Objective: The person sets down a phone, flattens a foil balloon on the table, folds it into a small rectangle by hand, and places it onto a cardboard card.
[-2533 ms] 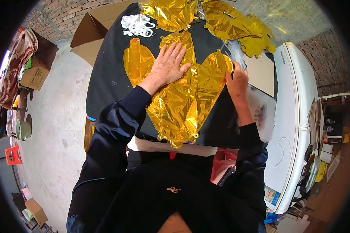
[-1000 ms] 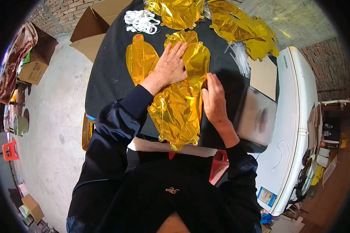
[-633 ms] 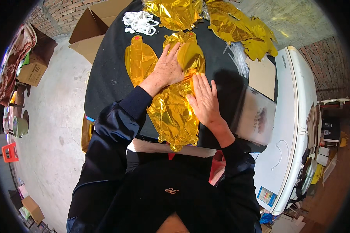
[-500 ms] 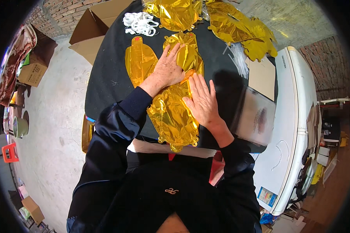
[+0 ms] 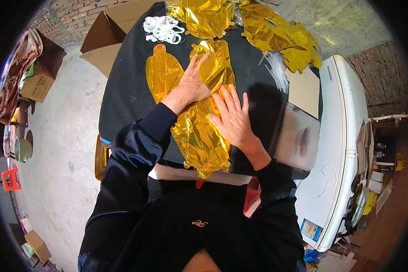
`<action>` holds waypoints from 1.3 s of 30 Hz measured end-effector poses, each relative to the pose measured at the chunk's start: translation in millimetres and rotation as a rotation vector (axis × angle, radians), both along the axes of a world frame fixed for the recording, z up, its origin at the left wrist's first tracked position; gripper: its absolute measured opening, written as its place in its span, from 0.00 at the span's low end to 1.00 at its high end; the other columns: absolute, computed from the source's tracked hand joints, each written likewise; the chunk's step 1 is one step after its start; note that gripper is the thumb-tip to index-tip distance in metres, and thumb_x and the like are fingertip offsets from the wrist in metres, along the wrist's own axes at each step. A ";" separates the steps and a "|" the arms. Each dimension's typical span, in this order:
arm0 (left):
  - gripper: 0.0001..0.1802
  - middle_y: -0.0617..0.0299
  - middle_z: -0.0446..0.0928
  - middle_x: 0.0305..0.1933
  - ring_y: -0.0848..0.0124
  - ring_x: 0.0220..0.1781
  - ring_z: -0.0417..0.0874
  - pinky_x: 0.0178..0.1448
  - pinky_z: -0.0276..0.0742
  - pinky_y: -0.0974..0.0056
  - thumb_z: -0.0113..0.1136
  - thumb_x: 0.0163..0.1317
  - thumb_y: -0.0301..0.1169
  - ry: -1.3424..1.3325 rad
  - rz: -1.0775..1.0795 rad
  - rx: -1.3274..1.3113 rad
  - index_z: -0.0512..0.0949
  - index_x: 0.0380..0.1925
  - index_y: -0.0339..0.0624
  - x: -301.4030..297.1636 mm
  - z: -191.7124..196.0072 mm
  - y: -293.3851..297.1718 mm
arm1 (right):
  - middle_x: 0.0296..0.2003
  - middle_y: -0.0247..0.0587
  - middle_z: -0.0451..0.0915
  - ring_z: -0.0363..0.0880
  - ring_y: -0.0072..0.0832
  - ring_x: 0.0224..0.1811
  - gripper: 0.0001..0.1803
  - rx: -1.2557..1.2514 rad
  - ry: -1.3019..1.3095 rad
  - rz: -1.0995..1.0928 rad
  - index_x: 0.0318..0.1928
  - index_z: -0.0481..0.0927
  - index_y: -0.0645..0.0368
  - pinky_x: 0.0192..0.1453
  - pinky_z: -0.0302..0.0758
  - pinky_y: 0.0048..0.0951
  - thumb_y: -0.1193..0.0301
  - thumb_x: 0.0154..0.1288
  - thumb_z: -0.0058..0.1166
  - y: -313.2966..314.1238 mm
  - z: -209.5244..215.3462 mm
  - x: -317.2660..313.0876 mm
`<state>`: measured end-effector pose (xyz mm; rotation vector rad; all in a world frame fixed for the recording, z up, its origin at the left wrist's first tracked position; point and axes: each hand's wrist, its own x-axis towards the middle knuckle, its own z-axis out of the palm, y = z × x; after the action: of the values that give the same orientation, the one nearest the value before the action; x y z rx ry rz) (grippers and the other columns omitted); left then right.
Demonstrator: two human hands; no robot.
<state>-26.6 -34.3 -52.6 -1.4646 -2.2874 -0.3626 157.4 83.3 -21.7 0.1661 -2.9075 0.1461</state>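
Both our hands lie flat and open, palms down, gripping nothing, on a folded gold foil balloon (image 5: 204,136) at the near middle of a black-covered table (image 5: 122,99). Our left hand (image 5: 192,86) presses its upper part; our right hand (image 5: 233,118) has come in from the table's right side, where it held 1 edge 2.5 seconds ago. That wing now lies folded over, so the balloon looks narrower. A 2nd flat gold balloon (image 5: 161,75) lies just left.

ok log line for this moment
left hand flat on gold foil balloon | right hand flat on it | black table
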 end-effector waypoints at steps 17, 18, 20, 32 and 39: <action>0.33 0.53 0.85 0.51 0.64 0.54 0.83 0.61 0.76 0.58 0.55 0.73 0.56 -1.211 0.072 0.462 0.81 0.55 0.33 -17.1 63.9 -17.9 | 0.80 0.50 0.53 0.46 0.52 0.83 0.39 -0.005 0.023 -0.016 0.78 0.61 0.51 0.80 0.41 0.70 0.48 0.75 0.50 -3.9 -2.2 0.5; 0.30 0.50 0.85 0.39 0.56 0.44 0.86 0.51 0.78 0.51 0.60 0.70 0.56 -1.131 0.213 0.279 0.83 0.43 0.33 -11.8 75.2 -16.9 | 0.80 0.50 0.53 0.46 0.52 0.83 0.39 -0.002 0.020 -0.014 0.79 0.61 0.51 0.80 0.41 0.70 0.48 0.75 0.51 -4.5 -1.9 0.4; 0.26 0.46 0.83 0.32 0.46 0.38 0.85 0.43 0.77 0.45 0.64 0.68 0.52 -0.714 0.197 0.319 0.80 0.34 0.34 -11.3 52.2 -5.9 | 0.81 0.49 0.53 0.45 0.51 0.84 0.39 -0.025 0.035 -0.014 0.79 0.60 0.51 0.80 0.40 0.69 0.48 0.75 0.51 -5.3 0.4 0.8; 0.14 0.53 0.84 0.33 0.54 0.42 0.84 0.48 0.71 0.52 0.68 0.65 0.40 -0.359 0.242 0.354 0.82 0.43 0.44 -22.1 20.1 4.7 | 0.81 0.48 0.53 0.46 0.45 0.85 0.41 -0.053 -0.018 0.062 0.80 0.59 0.53 0.82 0.35 0.66 0.48 0.75 0.51 -2.3 6.3 5.4; 0.17 0.57 0.85 0.37 0.59 0.44 0.84 0.48 0.69 0.54 0.71 0.62 0.40 -0.307 0.313 0.336 0.82 0.48 0.47 -21.3 28.1 2.6 | 0.81 0.48 0.53 0.44 0.52 0.84 0.41 -0.015 -0.035 0.063 0.80 0.61 0.49 0.80 0.34 0.70 0.45 0.74 0.51 -3.4 3.0 4.6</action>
<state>-47.9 -31.7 -24.5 -0.9202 -2.4849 -0.8752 161.9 80.0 -18.7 0.2545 -2.9368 0.1833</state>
